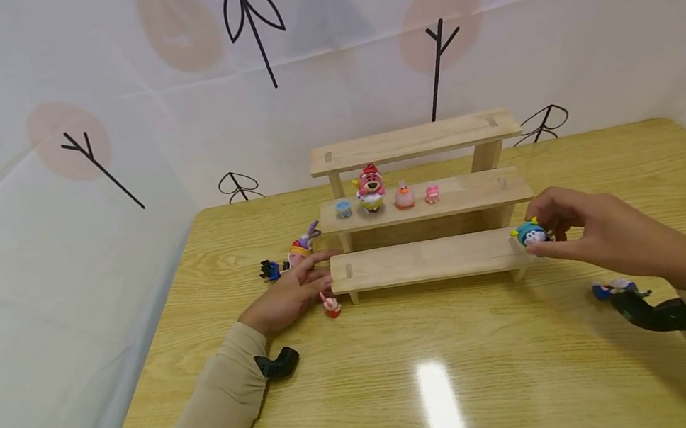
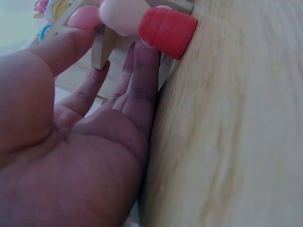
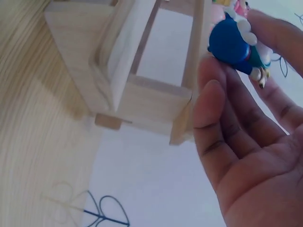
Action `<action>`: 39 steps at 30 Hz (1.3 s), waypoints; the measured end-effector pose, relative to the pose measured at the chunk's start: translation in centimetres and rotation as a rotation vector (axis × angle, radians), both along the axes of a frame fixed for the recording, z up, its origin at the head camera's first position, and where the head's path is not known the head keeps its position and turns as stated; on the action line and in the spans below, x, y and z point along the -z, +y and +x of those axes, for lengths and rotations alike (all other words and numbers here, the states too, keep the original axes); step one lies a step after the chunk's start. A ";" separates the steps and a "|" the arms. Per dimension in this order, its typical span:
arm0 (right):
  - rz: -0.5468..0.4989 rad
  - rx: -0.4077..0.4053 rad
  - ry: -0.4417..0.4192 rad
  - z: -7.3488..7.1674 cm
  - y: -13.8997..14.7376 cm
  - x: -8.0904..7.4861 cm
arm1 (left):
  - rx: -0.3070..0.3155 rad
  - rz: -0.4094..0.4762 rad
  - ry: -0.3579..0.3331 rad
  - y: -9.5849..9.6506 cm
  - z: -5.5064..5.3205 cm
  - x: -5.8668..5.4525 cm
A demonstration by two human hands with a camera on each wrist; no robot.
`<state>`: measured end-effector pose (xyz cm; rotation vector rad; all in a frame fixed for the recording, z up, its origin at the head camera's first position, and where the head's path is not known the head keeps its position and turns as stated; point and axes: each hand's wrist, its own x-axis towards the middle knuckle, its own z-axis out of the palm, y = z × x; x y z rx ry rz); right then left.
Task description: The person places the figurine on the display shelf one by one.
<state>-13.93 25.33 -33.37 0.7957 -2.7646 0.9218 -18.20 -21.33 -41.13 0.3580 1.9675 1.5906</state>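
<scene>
My right hand pinches a small figurine, teal and white with yellow horn-like tips, at the right end of the lowest step. Its dark blue rounded side shows in the right wrist view. My left hand lies on the table, its loosely extended fingers touching the left end of the wooden three-step display stand. Close by that hand is a small pink figurine with a red base, large in the left wrist view. On the middle step stand a pink bear figurine and several smaller figurines.
Behind my left hand lie a black-haired blue figurine and a purple-eared one. A blue and white figurine lies near my right wrist. Patterned white cloth hangs behind the wooden table.
</scene>
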 end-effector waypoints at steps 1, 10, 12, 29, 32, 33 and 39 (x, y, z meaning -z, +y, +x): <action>-0.004 0.003 0.012 -0.1 -0.2 -0.1 | -0.001 0.001 -0.002 0.0 0.0 0.0; -0.024 0.038 0.073 -0.6 -1.9 -0.9 | -0.005 -0.005 0.004 0.0 0.1 -0.1; -0.039 0.046 0.072 -0.8 -2.3 -0.9 | -0.006 -0.005 0.006 0.0 0.1 0.0; -0.225 0.131 0.107 -2.8 -5.3 -0.9 | 0.002 0.002 0.001 -0.1 -0.1 0.0; -0.223 0.132 0.135 -3.1 -5.7 -0.9 | -0.003 0.007 0.000 0.0 -0.1 0.1; -0.228 0.129 0.140 -3.3 -5.8 -0.9 | -0.003 0.013 0.000 0.0 -0.1 0.1; -0.254 0.111 0.149 -4.1 -6.4 -0.7 | -0.006 0.031 0.003 0.0 -0.1 0.1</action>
